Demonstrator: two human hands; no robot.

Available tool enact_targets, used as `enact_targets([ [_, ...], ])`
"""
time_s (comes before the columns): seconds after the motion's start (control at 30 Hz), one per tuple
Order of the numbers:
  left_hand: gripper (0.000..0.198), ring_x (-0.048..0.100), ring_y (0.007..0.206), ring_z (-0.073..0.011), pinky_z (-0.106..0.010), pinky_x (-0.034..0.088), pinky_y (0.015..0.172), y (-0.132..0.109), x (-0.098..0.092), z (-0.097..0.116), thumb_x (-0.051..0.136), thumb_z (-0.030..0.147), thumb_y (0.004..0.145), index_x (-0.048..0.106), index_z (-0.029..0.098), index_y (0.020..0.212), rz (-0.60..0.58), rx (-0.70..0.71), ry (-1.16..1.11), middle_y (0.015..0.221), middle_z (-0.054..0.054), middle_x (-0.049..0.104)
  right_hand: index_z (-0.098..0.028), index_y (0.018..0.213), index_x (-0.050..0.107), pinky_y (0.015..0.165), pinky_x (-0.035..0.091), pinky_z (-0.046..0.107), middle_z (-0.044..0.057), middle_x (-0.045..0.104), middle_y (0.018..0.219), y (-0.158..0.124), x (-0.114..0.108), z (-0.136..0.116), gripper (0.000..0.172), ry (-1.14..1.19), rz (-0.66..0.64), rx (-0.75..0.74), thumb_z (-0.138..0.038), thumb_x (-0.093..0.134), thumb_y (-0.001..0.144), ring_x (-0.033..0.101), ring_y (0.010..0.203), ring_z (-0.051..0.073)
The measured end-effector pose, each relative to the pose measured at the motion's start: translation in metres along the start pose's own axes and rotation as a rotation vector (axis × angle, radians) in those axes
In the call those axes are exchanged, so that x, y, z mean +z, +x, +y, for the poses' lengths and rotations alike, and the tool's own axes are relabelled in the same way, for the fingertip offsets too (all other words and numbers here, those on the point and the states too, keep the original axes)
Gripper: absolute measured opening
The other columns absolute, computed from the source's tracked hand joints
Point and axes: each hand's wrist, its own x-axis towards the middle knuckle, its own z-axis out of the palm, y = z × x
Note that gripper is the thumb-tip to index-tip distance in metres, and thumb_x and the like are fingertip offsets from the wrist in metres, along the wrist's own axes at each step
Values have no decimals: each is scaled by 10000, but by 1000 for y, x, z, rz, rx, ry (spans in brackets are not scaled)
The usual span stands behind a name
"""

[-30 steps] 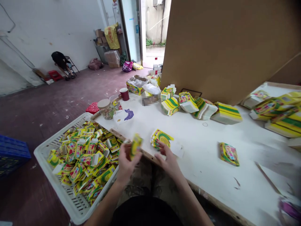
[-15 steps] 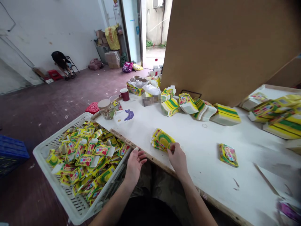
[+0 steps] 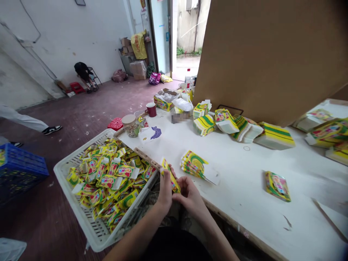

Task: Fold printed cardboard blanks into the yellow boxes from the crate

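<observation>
A small yellow-and-green printed carton (image 3: 174, 182) is held upright and tilted over the table's front edge. My left hand (image 3: 164, 192) grips it from the left, with the thumb along its near side. At its lower right end, the fingers of my right hand (image 3: 190, 195) are curled and pinching. A fanned stack of flat cartons (image 3: 193, 163) lies on the table just beyond my hands. To the left, a white plastic basket (image 3: 102, 245) holds a heap of similar cartons (image 3: 114, 174), several with white end flaps sticking out.
Banded carton stacks (image 3: 274, 137) line the back of the white table (image 3: 239, 166), below a large brown board (image 3: 266, 58). One carton pack (image 3: 277, 186) lies at right. A lidded jar (image 3: 129, 127) and red mug (image 3: 151, 110) stand at far left. A blue crate (image 3: 27, 170) is on the floor.
A carton has left the stack and is now between my hands. My right hand has come left to meet my left hand. A walking person's leg now shows at far left.
</observation>
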Motion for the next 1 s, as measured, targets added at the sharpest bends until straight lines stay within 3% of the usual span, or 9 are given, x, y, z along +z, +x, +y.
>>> enact_targets([
  [0.13,412,630,896,-195,-288,498,817,-2,-12,-1,757,469,712,615,197,986,-77,26,119,922,-28,678,-204,813,562,570,455,272,-9,609,700,7,-18,5,274,-48,60,3,-448,674,757,553,605,156],
  [0.27,278,658,879,-221,-346,508,829,6,-22,4,701,371,790,652,162,968,-129,13,209,894,-49,713,-204,703,574,544,440,284,-13,589,600,8,-35,7,237,-171,142,-50,-412,653,786,534,556,165],
  [0.4,597,569,1150,-271,-406,420,1005,21,-36,34,771,445,698,557,206,1201,-200,86,291,1231,-104,626,-237,805,687,812,433,394,39,677,812,7,-48,-1,65,-342,253,-174,-284,642,811,562,834,238],
  [0.53,1076,413,1306,-367,-501,293,1105,22,-38,61,907,427,446,401,191,1366,-490,188,858,1407,-171,462,-308,882,709,1008,312,477,3,703,831,2,-45,-10,199,-675,109,-453,-162,573,871,553,919,231],
  [0.63,858,563,1124,-360,-487,434,974,10,-29,54,858,368,537,480,167,1281,-626,89,1142,1227,-152,591,-302,1118,629,1094,242,533,41,657,1111,-3,-34,-6,287,-766,147,-578,-182,602,859,508,1147,259],
  [0.7,723,617,1007,-321,-446,489,886,2,-25,39,787,331,628,471,169,1258,-605,83,1187,1118,-123,631,-251,1318,477,1092,266,558,112,504,1348,-5,-27,0,528,-614,369,-474,-281,656,822,400,1290,301],
  [0.77,758,618,993,-311,-432,495,867,-5,-23,25,761,328,651,395,172,1297,-544,140,1206,1111,-123,622,-215,1392,376,1071,328,537,141,449,1407,-7,-23,6,631,-320,459,-255,-376,626,835,399,1310,301],
  [0.9,717,613,991,-300,-417,500,844,-14,-22,11,699,291,694,317,181,1291,-605,271,1240,1115,-129,592,-184,1208,585,988,455,452,106,680,1146,-9,-14,8,457,236,213,173,-487,522,872,611,1096,278],
  [1.0,580,597,1021,-284,-395,498,844,-18,-19,13,644,205,693,353,211,1195,-699,378,1244,1141,-117,563,-186,1094,667,940,497,444,95,726,1049,-9,-10,5,396,291,142,234,-457,626,809,660,1007,294],
])
